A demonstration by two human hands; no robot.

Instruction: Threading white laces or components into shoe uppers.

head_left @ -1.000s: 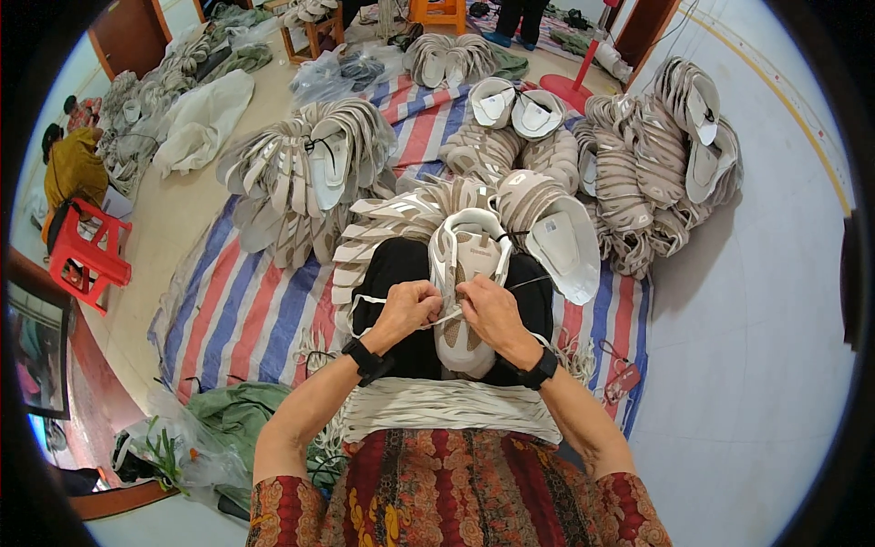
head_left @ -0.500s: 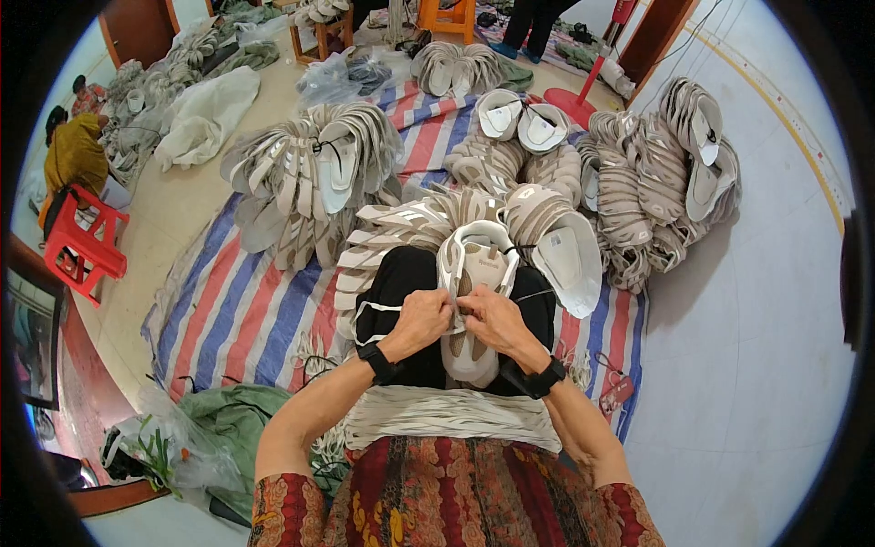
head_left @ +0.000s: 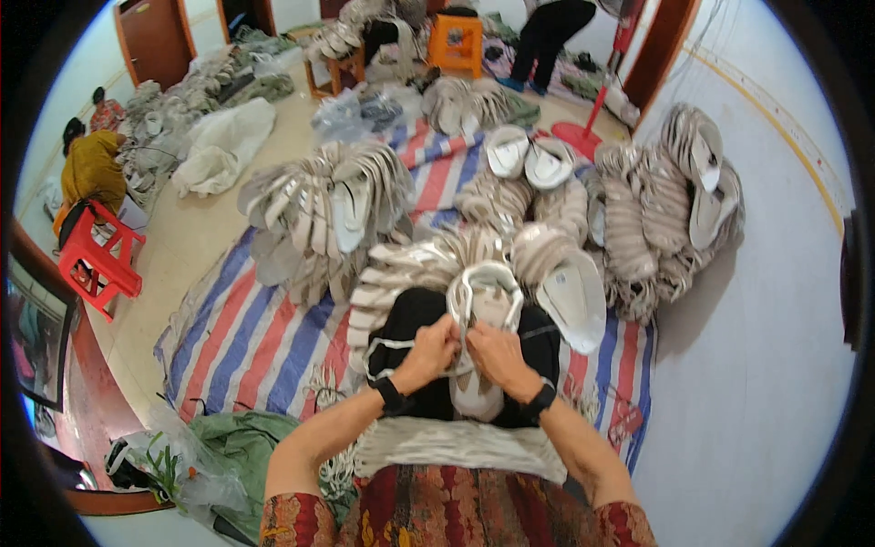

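A: Since the last frame, the whole scene has slid lower in the view, hands and shoe [head_left: 493, 301] together; against the shoe itself, the hands have barely shifted.

B: Where is the shoe, exactly?

A: On the lap, between black-clad knees [head_left: 408, 319], toe at 6 o'clock, opening at 12. Call it the middle of the dial.

B: And the hands?

A: The left hand [head_left: 427, 356] comes in from 7, fingers curled into a pinch on a white lace [head_left: 392, 345] that loops out at 9 over the left knee. The right hand [head_left: 501, 354] comes in from 5, fingers bent inward, touching the shoe and nearly meeting the left's. Blur and its own back hide what lies between the tips, so I can't tell whether it grips anything.

B: What's around them?

A: White strands [head_left: 428, 447] across the lap at 6, a green cloth [head_left: 241, 442] at 8. A near bundle [head_left: 392, 283] of shoes arcs from 10 to 12, another bundle [head_left: 328, 214] stands farther out at 10, and a pile [head_left: 656, 210] sits at 2. A striped sheet [head_left: 246, 337] spreads beneath.

B: Farther off?

A: A red stool [head_left: 105, 260] between 9 and 10, near a person in mustard [head_left: 94, 171]; an orange stool [head_left: 456, 46] at 12.
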